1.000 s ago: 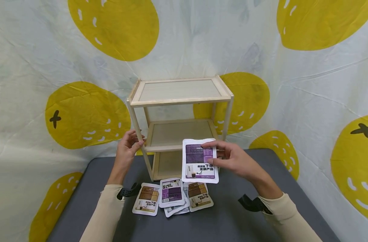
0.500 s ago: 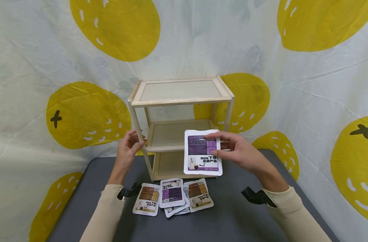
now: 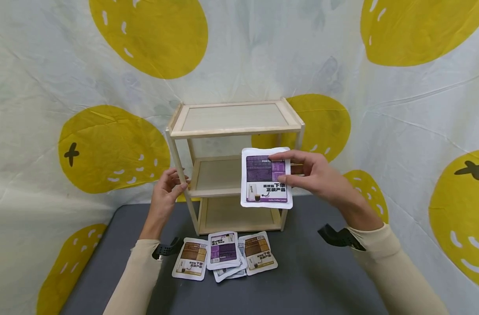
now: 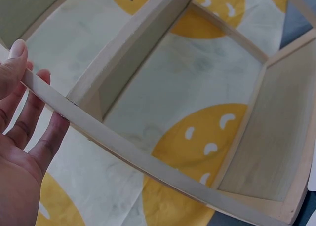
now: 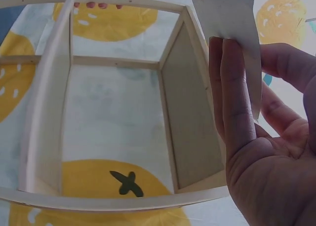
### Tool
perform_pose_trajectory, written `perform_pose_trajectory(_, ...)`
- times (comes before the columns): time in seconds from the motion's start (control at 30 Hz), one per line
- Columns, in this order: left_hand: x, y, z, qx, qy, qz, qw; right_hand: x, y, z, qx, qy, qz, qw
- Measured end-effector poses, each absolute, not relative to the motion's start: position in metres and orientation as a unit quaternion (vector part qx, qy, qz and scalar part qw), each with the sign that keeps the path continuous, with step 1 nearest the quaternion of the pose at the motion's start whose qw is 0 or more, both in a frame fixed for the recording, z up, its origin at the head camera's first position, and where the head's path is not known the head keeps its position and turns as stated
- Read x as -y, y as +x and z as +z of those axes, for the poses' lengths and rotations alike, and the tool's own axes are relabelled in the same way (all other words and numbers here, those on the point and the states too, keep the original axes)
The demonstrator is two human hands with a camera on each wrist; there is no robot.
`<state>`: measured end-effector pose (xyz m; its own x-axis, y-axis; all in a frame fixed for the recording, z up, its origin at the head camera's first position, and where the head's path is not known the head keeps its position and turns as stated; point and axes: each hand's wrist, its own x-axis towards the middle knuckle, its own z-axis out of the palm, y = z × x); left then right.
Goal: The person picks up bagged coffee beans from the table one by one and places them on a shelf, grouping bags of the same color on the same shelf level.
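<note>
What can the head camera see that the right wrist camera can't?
Only the head view shows the printed purple front of the packet, the other packets lying on the grey table, the shelf's top tray, and the whole left hand gripping the shelf's front left post. Only the right wrist view shows the packet's plain back and the palm of the right hand up close. Both show the wooden shelf, the right hand holding the packet, and the yellow-spotted cloth.
</note>
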<state>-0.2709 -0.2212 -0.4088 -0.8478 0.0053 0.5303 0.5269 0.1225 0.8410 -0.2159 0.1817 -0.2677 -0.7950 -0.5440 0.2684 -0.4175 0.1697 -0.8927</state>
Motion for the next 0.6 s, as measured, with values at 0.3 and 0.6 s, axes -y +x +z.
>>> perform_pose_trajectory(0.3,0.222,-0.269,-0.408,0.722,-0.182,-0.635,0.204,-0.186,-0.223,-0.248,-0.768,-0.311,-0.559,0.037)
perform_pose_trajectory(0.6,0.221,-0.27,-0.406,0.714,-0.184,-0.646,0.197,-0.194,-0.231,-0.22,-0.772,-0.32,-0.549,0.022)
